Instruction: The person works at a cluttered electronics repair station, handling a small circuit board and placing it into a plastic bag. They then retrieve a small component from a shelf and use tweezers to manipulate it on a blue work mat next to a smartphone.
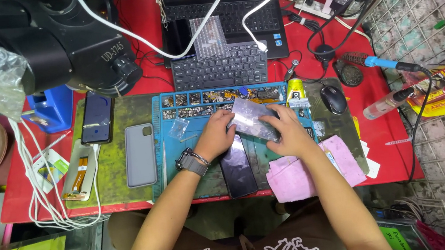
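1. The red tabletop (378, 141) carries everything; on it lies a blue work mat (174, 163) with parts trays along its far edge, and my hands work over the middle of that mat.
2. A dark phone (238, 167) lies flat on the mat, just under and between my wrists. It looks rigid, glass-faced and slick, so I judge it fragile and best lifted by its long edges, not its face.
3. The silvery bubble-wrap pouch (252, 119) sits above the phone's far end, held between both hands. It looks light, soft and crinkly, with a smooth film that could slide, and I cannot tell what is inside, so I treat it as delicate.
4. My left hand (218, 133) has its grip closed on the pouch's left edge, fingers on top.
5. My right hand (289, 131) grips the pouch's right side, fingers curled over its top; pinching the edges seems safer than pressing the middle.
6. A pink cloth (294, 178) lies just beside my right wrist, soft and limp.
7. A small clear bag (179, 128) rests near my left hand, apart from it.
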